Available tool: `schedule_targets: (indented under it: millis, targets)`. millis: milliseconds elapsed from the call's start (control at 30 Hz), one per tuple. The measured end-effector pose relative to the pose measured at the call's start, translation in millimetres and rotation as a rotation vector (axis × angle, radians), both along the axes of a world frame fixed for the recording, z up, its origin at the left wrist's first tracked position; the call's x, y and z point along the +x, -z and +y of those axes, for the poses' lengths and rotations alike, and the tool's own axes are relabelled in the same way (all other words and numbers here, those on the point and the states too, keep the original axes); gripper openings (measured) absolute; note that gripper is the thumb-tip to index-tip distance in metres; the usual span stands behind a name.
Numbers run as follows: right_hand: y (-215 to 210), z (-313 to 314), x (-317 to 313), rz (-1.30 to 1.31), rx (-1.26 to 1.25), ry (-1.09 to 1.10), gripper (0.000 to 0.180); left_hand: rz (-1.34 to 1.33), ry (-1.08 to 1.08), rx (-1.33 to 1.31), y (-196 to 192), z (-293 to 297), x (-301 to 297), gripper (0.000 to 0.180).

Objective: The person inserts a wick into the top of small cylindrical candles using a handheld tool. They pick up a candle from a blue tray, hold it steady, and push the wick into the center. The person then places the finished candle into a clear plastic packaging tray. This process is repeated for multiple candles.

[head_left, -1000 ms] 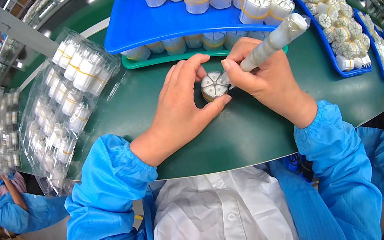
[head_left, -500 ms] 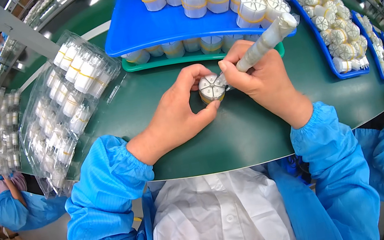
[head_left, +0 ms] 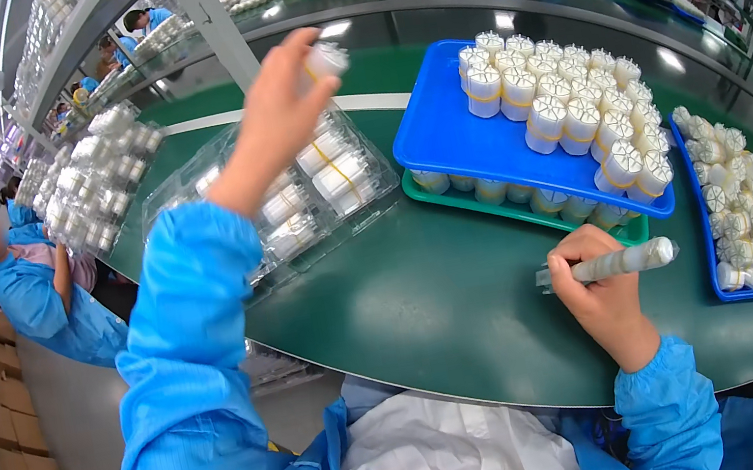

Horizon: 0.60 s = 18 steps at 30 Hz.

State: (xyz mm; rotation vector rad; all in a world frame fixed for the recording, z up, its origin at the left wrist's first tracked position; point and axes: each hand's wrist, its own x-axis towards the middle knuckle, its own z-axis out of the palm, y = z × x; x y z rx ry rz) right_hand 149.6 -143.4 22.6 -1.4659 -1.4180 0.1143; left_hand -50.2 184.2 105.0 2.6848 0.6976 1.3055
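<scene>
Up at the far left, my left hand [head_left: 272, 118] grips a small white cylinder [head_left: 326, 60] with a yellow band, between thumb and fingers; it looks blurred. Below that hand lies a transparent plastic tray [head_left: 383, 174] whose pockets hold several similar white cylinders [head_left: 342, 181]. My right hand [head_left: 600, 292] rests low over the green table and is closed around a thick tool handle [head_left: 622, 261] wrapped in whitish material. The handle points right, and a thin tip sticks out on the left of the fingers; its exact kind cannot be made out.
A blue tray [head_left: 425, 122] of banded white cylinders sits on a green tray [head_left: 453, 205] holding more. Further blue trays [head_left: 747, 294] stand at the right. A metal post [head_left: 214, 28] rises beyond the transparent tray. A person in blue [head_left: 55, 279] sits at the left.
My left hand has carried the white cylinder away from the tool, up and left over the transparent tray. My right hand keeps the tool, now turned nearly level. The view has swung left.
</scene>
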Motion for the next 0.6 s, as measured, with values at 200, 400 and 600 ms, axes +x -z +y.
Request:
schedule_targets:
  millis: [200, 400, 600]
  targets:
    - [10.5, 0.1, 3.6, -0.025, -0.015, -0.007, 0.010, 0.265, -0.271, -0.156, 21.6, 122.9, -3.5, 0.048]
    - [10.7, 0.7, 3.8, -0.050, -0.037, -0.009, 0.011, 0.332, -0.405, -0.256, 23.6, 133.8, -8.9, 0.037]
    - [9.5, 1.9, -0.1, -0.089, -0.015, -0.030, 0.013, 0.269, -0.134, -0.378, 64.8, 128.0, -7.7, 0.067]
